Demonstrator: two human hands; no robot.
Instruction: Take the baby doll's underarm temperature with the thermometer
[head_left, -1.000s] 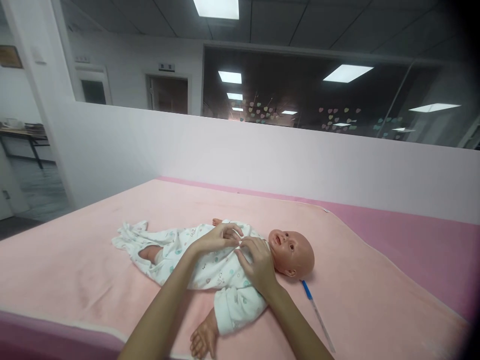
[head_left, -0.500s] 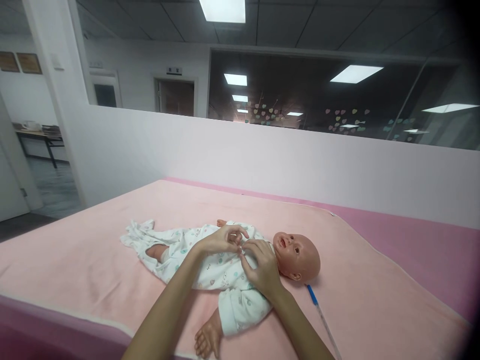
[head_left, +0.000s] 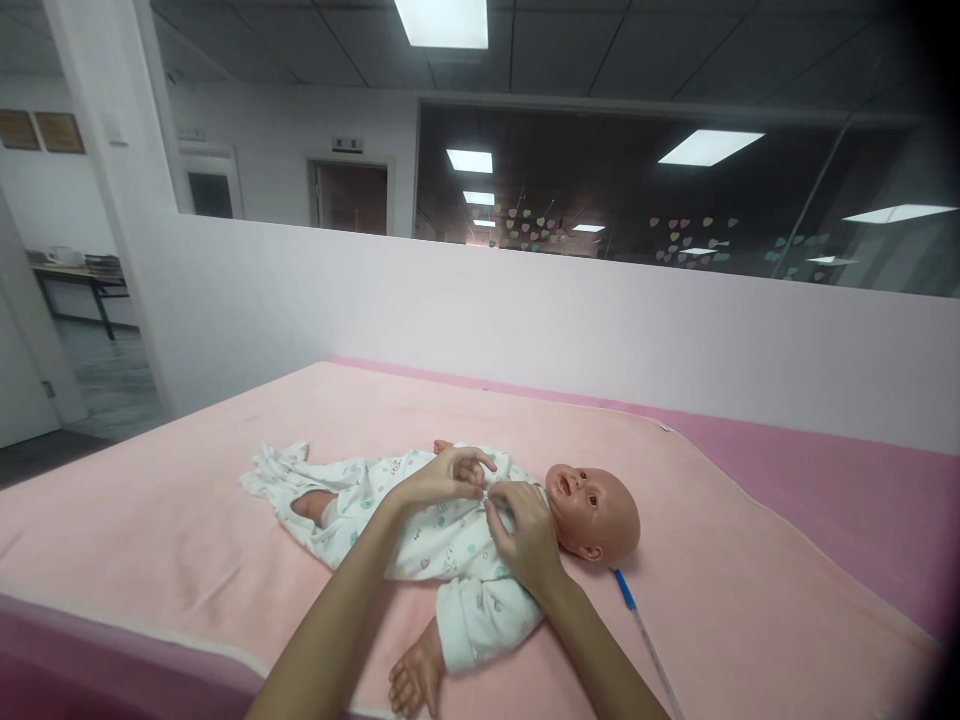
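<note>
A baby doll (head_left: 600,515) lies on its back with its head to the right, dressed in a white printed romper (head_left: 427,545). Over the doll's chest, my left hand (head_left: 446,478) is curled, thumb and fingers pinching the front of the romper. Close beside it, my right hand (head_left: 529,530) pinches the same bit of fabric, its fingertips almost meeting those of the left. Whatever small fastening may sit between the fingertips is too hidden to make out. One bare doll leg shows through an opening in the romper, and a doll hand (head_left: 416,680) sticks out of the near sleeve.
Beneath the doll spreads a peach-pink blanket (head_left: 187,520) over a darker pink surface (head_left: 810,480). A clear stick with a blue end (head_left: 624,590) lies near the doll's head. Behind stands a low white wall (head_left: 562,320) with glass above it.
My right fingertips have shifted very slightly on the romper front. The left hand and the doll stay where they were.
</note>
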